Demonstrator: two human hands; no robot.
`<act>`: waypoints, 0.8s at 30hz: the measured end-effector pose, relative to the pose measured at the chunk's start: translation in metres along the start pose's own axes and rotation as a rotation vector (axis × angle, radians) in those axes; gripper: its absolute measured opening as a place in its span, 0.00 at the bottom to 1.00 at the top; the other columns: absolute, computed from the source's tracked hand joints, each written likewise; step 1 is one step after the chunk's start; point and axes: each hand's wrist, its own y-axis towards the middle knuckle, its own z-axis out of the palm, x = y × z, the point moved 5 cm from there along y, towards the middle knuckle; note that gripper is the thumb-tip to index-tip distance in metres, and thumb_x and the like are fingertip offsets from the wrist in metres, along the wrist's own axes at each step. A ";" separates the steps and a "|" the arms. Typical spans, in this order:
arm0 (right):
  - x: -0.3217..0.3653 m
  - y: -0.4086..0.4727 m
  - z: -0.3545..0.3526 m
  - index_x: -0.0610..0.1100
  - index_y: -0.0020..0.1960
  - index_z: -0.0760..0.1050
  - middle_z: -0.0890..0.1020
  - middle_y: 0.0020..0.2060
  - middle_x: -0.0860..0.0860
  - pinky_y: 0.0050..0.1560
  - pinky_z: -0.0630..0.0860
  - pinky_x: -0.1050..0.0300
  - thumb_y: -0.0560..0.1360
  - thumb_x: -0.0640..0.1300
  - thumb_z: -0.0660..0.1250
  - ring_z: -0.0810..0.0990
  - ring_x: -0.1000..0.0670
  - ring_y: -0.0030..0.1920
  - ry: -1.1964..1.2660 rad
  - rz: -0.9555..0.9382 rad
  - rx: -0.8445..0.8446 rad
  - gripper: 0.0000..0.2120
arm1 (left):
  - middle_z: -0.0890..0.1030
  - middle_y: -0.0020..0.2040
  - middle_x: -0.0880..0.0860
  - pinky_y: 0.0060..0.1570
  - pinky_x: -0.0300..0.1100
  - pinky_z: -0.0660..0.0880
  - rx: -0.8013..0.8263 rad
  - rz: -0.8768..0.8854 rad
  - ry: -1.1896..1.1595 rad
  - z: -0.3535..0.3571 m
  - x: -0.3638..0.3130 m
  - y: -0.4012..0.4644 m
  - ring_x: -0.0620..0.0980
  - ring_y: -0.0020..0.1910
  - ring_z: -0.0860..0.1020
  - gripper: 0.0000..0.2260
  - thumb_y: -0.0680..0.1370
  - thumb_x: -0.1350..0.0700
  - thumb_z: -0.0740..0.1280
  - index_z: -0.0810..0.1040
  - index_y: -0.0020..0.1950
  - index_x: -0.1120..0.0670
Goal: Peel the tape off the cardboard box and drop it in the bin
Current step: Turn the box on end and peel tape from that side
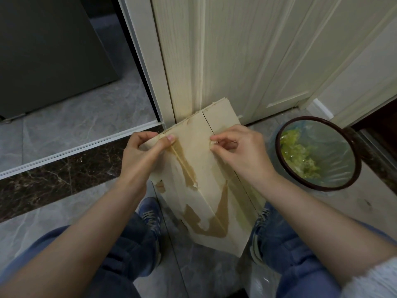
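A flattened cardboard box (202, 160) leans tilted between my knees, its far end near the door frame. Its pale face shows torn brown patches where the surface layer has come away. My left hand (141, 153) grips the box's upper left edge, thumb pressed on top. My right hand (238, 151) pinches a small bit of clear tape (214, 143) at the seam on the box's right side. The round bin (354, 147), dark-rimmed with a clear liner and green scraps inside, stands on the floor just right of my right hand.
A cream wooden door frame (178, 61) and door rise straight ahead. A dark cabinet (49, 50) stands at the upper left behind a white sliding track. My feet in blue shoes (150, 218) rest on the grey marble floor. A clear plastic bag (262, 282) lies near my right knee.
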 end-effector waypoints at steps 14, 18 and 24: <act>-0.028 -0.004 0.014 0.51 0.44 0.74 0.81 0.39 0.53 0.51 0.76 0.55 0.81 0.45 0.63 0.79 0.51 0.44 0.076 0.455 0.131 0.07 | 0.78 0.53 0.45 0.55 0.48 0.74 -0.012 0.010 -0.010 0.001 -0.001 0.000 0.46 0.54 0.75 0.12 0.71 0.46 0.77 0.79 0.52 0.46; -0.036 -0.004 0.016 0.48 0.45 0.75 0.80 0.35 0.52 0.45 0.77 0.56 0.81 0.41 0.63 0.78 0.54 0.37 0.236 0.597 0.088 0.07 | 0.78 0.54 0.45 0.56 0.50 0.74 -0.022 0.002 -0.007 0.000 0.000 0.001 0.47 0.56 0.76 0.13 0.72 0.46 0.77 0.79 0.52 0.46; -0.036 -0.008 0.018 0.46 0.50 0.74 0.77 0.34 0.50 0.38 0.74 0.59 0.82 0.37 0.60 0.75 0.53 0.35 0.447 0.716 -0.008 0.06 | 0.78 0.55 0.45 0.55 0.48 0.74 -0.022 0.008 0.001 -0.001 -0.002 -0.001 0.47 0.56 0.76 0.14 0.71 0.47 0.77 0.79 0.53 0.46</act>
